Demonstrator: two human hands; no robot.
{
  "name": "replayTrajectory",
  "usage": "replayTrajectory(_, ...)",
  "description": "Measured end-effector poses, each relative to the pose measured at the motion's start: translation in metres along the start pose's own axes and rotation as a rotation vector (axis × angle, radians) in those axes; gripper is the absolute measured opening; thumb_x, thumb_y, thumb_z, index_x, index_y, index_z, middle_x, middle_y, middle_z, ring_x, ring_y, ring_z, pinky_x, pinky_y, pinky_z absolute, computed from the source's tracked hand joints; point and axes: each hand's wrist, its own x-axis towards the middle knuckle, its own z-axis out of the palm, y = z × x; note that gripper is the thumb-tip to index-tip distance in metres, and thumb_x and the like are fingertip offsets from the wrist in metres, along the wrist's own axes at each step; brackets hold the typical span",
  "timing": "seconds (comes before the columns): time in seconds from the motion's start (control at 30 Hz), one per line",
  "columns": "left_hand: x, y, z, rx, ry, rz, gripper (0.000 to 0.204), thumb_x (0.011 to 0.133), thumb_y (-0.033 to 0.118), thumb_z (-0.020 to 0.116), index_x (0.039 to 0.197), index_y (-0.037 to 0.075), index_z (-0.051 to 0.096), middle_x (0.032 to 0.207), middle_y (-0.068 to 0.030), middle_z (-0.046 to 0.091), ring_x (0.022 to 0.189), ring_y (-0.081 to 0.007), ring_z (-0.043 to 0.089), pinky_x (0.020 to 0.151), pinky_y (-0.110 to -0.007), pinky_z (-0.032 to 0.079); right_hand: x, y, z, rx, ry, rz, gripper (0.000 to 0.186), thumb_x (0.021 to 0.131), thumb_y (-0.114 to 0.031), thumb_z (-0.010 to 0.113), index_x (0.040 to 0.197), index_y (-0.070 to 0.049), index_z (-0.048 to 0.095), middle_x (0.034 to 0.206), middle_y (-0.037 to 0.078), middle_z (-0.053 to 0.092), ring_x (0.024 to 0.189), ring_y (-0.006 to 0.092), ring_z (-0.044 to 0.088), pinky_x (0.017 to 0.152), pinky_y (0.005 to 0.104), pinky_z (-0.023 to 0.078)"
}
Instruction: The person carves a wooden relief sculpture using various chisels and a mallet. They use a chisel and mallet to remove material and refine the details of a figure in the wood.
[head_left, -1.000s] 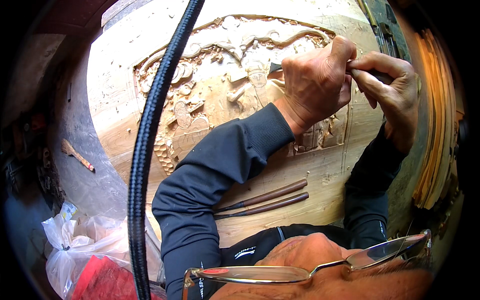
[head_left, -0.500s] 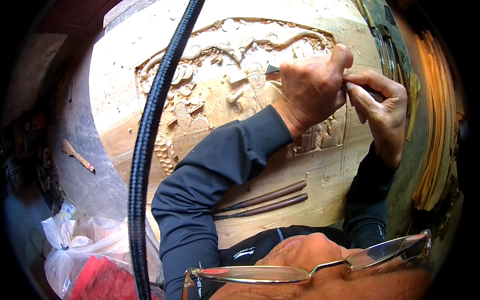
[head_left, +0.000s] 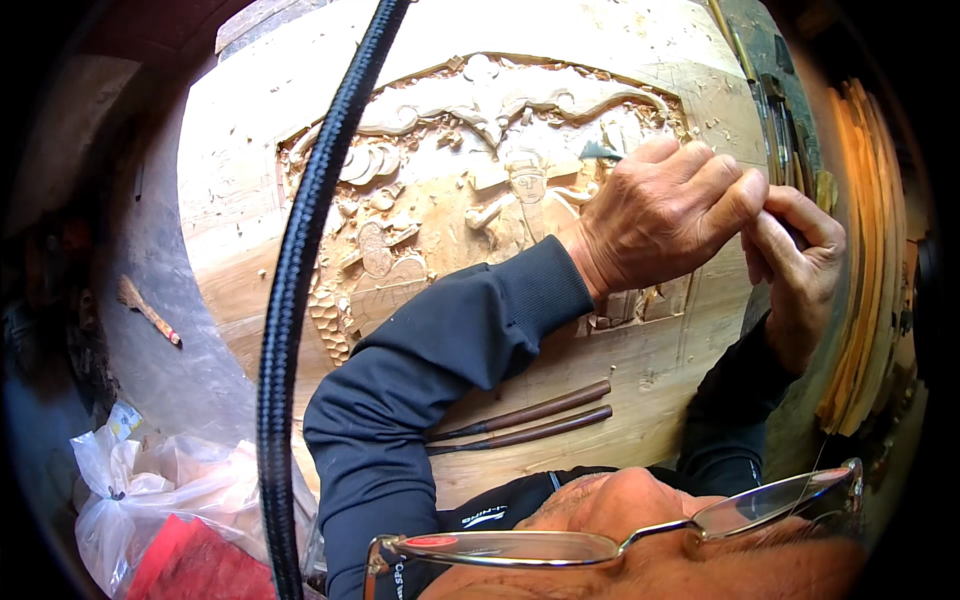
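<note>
My left hand is closed around a carving chisel, whose dark flared blade sticks out past the fingers. The blade is over the upper right of a relief-carved wooden panel, beside a carved figure with a pencilled face. Against the left fist, at the rear of the chisel, my right hand is closed too; its fingers cover most of the handle. Curved carved bands and curled shavings fill the sunken field. Two more dark-handled chisels lie side by side on the panel near my body.
A brush lies on the grey bench at the left. Plastic bags and red cloth are at the lower left. Several tools line the right edge, beside stacked wood strips. A black braided cable crosses the view.
Both hands and the chisel have shifted right and slightly nearer my body. More of the carved figure and its arm shows now. The view has tilted a little.
</note>
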Motion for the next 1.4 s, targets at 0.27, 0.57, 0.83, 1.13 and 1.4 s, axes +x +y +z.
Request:
replayTrajectory(0.27, -0.005, 0.004, 0.0, -0.054, -0.064, -0.045, 0.038, 0.092, 0.012, 0.073, 0.129, 0.008, 0.063, 0.092, -0.0034, 0.067, 0.072, -0.0215, 0.066, 0.06, -0.037, 0.054, 0.0, -0.005, -0.011, -0.019, -0.09, -0.027, 0.016, 0.1, -0.005, 0.07, 0.111, 0.005, 0.075, 0.081, 0.005, 0.068, 0.061, 0.0072, 0.057, 0.053, 0.0214, 0.043)
replayTrajectory(0.57, -0.007, 0.005, -0.008, -0.099, -0.075, 0.066, 0.048, 0.091, 0.007, 0.072, 0.138, 0.001, 0.063, 0.097, -0.0094, 0.066, 0.073, -0.0217, 0.065, 0.059, -0.034, 0.055, -0.001, 0.007, -0.02, 0.156, 0.091, -0.302, 0.04, 0.101, -0.035, 0.076, 0.108, 0.004, 0.07, 0.079, 0.007, 0.063, 0.057, 0.0088, 0.054, 0.05, 0.0222, 0.039)
replayTrajectory(0.83, -0.001, 0.014, -0.024, -0.086, -0.094, 0.057, 0.038, 0.091, 0.005, 0.072, 0.128, 0.0, 0.069, 0.098, -0.0119, 0.069, 0.075, -0.025, 0.068, 0.062, -0.036, 0.058, -0.015, -0.009, -0.012, 0.041, 0.112, -0.433, 0.041, 0.094, -0.032, 0.085, 0.101, 0.006, 0.073, 0.085, 0.008, 0.066, 0.061, 0.012, 0.059, 0.055, 0.0239, 0.044)
replayTrajectory(1.13, -0.002, 0.058, -0.064, -0.443, -0.08, -0.272, 0.039, 0.091, -0.009, 0.069, 0.129, -0.001, 0.066, 0.1, -0.016, 0.071, 0.082, -0.0303, 0.074, 0.068, -0.039, 0.06, -0.024, -0.026, 0.003, 0.086, -0.013, -0.57, 0.049, 0.097, -0.036, 0.085, 0.111, 0.008, 0.07, 0.116, 0.019, 0.073, 0.099, 0.0248, 0.072, 0.09, 0.0386, 0.061)
replayTrajectory(1.4, -0.035, 0.07, -0.119, -0.204, -0.22, -0.424, 0.036, 0.096, 0.009, 0.082, 0.13, 0.003, 0.073, 0.116, -0.0185, 0.078, 0.1, -0.0326, 0.078, 0.086, -0.04, 0.063, 0.004, -0.023, 0.039, 0.456, 0.145, -0.688, 0.046, 0.115, -0.044, 0.054, 0.123, 0.001, 0.06, 0.12, 0.029, 0.073, 0.077, 0.0242, 0.072, 0.068, 0.0329, 0.06)
